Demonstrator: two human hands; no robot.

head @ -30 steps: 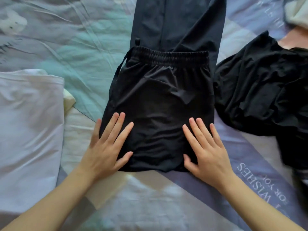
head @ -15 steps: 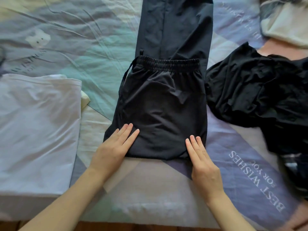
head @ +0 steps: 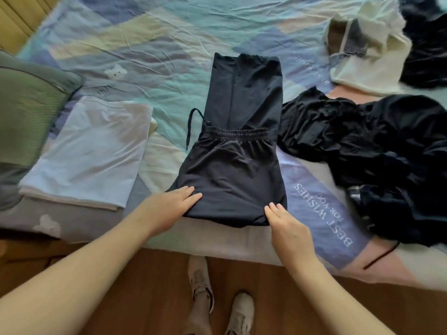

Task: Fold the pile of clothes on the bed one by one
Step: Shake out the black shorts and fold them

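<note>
Fingers, left hand (head: 169, 209): straight and close together, lying flat on the near left corner of the black trousers (head: 232, 180), fingertips on the cloth.
Fingers, right hand (head: 287, 226): straight, held together, tips touching the near right corner of the trousers at the folded edge; whether any cloth is pinched underneath cannot be told.
Black trousers: in the middle of the bed (head: 145, 56), folded over once, waist half lying on top of the leg half; elastic waistband (head: 237, 135) across the middle, legs reaching away to the far side.
Drawstring (head: 189, 128): looping out from the left end of the waistband onto the sheet.
Unfolded pile (head: 377, 146): crumpled black clothes just right of the trousers, touching their right edge, spreading to the right border.
Cream garment (head: 362, 52): far right, rumpled, beside more dark cloth in the far right corner.
Folded white garment (head: 92, 151): left of the trousers, apart from them, lying flat on a second folded pale piece.
Green pillow (head: 26, 112): far left edge, next to the white stack.
Sheet print (head: 324, 213): words "BEST WISHES FOR YOU" near the right hand, upside down from this view.
Floor (head: 290, 298): wooden, near edge, with two feet in pale shoes (head: 239, 310) below the bed's edge.
</note>
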